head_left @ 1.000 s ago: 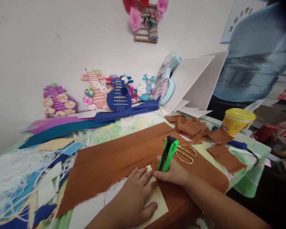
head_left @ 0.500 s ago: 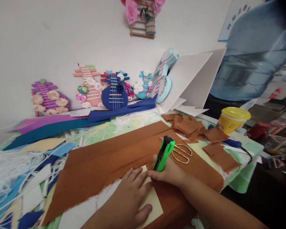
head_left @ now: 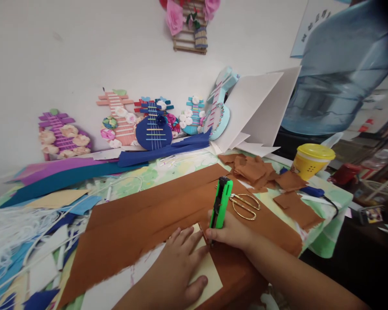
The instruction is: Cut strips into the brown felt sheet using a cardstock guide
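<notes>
My left hand (head_left: 181, 267) lies flat with fingers spread on a pale yellow card (head_left: 210, 272), pressing it onto the brown sheet (head_left: 142, 215). My right hand (head_left: 228, 232) is wrapped round a green and black utility knife (head_left: 220, 202), held nearly upright. Its lower tip is down at the card's right edge, against the brown material; the blade itself is hard to make out. Gold-handled scissors (head_left: 245, 206) lie on the brown sheet just beyond my right hand, their blades partly hidden behind the knife. Under my left forearm shows a white sheet (head_left: 108, 286) with pinkish marks.
Torn brown pieces (head_left: 254, 170) lie at the back right beside a yellow-lidded tub (head_left: 313, 159) and a blue-handled tool (head_left: 312, 190). White cords (head_left: 9, 228) and scraps heap at the left. Decorated lute-shaped crafts (head_left: 153, 129) lean on the wall. A large water bottle (head_left: 336, 77) stands right.
The knife has moved slightly down along the card's right edge and stands more upright, my right hand with it. My left hand stays on the card. The view has shifted slightly.
</notes>
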{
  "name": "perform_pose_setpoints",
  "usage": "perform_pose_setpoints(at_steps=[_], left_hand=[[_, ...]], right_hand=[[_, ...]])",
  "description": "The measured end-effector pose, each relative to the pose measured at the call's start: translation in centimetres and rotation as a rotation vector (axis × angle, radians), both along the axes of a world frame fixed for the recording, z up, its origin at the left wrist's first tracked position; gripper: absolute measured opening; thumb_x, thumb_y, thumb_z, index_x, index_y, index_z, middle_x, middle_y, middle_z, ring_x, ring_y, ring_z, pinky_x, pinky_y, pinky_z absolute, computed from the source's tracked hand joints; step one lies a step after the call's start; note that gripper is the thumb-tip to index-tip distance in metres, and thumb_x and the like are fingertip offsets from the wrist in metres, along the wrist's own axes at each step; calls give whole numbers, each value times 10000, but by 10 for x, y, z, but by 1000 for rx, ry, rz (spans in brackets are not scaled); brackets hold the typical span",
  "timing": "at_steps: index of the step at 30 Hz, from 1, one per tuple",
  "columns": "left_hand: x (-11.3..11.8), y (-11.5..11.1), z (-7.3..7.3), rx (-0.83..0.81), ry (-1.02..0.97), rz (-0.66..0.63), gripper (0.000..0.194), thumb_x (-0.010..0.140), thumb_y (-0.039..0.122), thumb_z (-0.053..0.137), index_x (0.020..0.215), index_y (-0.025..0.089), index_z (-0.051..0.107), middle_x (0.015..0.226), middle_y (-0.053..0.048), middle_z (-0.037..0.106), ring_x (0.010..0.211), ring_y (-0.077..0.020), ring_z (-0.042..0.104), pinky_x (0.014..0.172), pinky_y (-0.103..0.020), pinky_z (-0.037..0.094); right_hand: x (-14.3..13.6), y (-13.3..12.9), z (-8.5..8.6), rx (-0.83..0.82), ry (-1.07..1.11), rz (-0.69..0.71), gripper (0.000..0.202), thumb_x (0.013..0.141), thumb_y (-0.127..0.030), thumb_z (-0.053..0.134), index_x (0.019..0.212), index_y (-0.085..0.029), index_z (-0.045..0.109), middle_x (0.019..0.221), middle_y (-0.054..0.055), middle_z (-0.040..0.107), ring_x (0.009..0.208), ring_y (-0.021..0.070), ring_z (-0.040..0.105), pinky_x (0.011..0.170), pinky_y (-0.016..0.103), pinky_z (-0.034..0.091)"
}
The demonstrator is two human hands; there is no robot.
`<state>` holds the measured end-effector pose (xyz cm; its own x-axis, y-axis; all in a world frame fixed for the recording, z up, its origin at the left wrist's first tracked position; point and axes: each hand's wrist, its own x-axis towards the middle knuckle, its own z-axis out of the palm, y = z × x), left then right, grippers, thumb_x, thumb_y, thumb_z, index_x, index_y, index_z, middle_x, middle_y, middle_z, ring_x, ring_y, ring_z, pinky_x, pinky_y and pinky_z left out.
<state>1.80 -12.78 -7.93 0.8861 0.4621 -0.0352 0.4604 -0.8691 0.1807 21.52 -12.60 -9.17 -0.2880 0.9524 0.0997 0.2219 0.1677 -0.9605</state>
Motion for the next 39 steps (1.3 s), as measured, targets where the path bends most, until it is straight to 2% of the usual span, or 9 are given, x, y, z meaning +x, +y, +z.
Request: perform_pose_setpoints(at_steps=[6,12,18,22,30,35,39], left_hand=[[0,0,0,14,-18,-15,503,778,369,466,1251,248,346,1357,-80,279,1233,-292,203,987,-488,172],[1,0,3,22,-33,-10,518,760,344,489,1246,237,345,1348,-88,290,1212,-311,237,974,-504,193],[2,0,5,43,-14,-25,522,735,311,502,1232,241,355,1340,-93,296,1202,-313,250,957,-524,201],[3,-1,8,42,-12,-31,526,737,316,504,1235,234,356,1323,-110,312,1190,-315,269,949,-528,210],[2,-4,10,41,-27,-33,507,729,298,518,1217,252,392,1295,-101,345,1183,-329,275,939,-537,219],[2,-4,9,54,-32,-29,507,735,310,517,1222,240,393,1301,-112,338,1179,-331,283,939,-535,219],[3,-4,9,54,-14,-27,482,740,312,507,1208,264,404,1310,-90,332,1185,-329,276,937,-539,217]], right_hand=[[-7,-5,6,60,-175,-81,281,696,-297,546,543,-184,339,523,-61,334,491,69,341,447,195,277],[-8,-10,10,93,-251,-31,242,668,-233,543,545,-185,341,510,-68,340,476,63,348,435,185,276],[-5,-11,12,45,-194,76,227,650,-294,589,589,-179,404,537,-64,385,492,69,374,447,185,293],[-3,-8,7,0,-148,58,244,644,-324,617,590,-173,433,543,-57,403,512,78,392,458,191,304],[-3,-4,2,23,-136,12,294,649,-348,624,558,-174,407,541,-58,382,508,77,377,458,201,290],[-4,-3,2,-40,-64,-6,341,549,-370,700,550,-171,424,535,-56,394,520,88,385,463,208,302],[0,1,2,-19,5,-42,429,537,-493,681,573,-175,395,548,-62,364,521,77,359,464,204,296]])
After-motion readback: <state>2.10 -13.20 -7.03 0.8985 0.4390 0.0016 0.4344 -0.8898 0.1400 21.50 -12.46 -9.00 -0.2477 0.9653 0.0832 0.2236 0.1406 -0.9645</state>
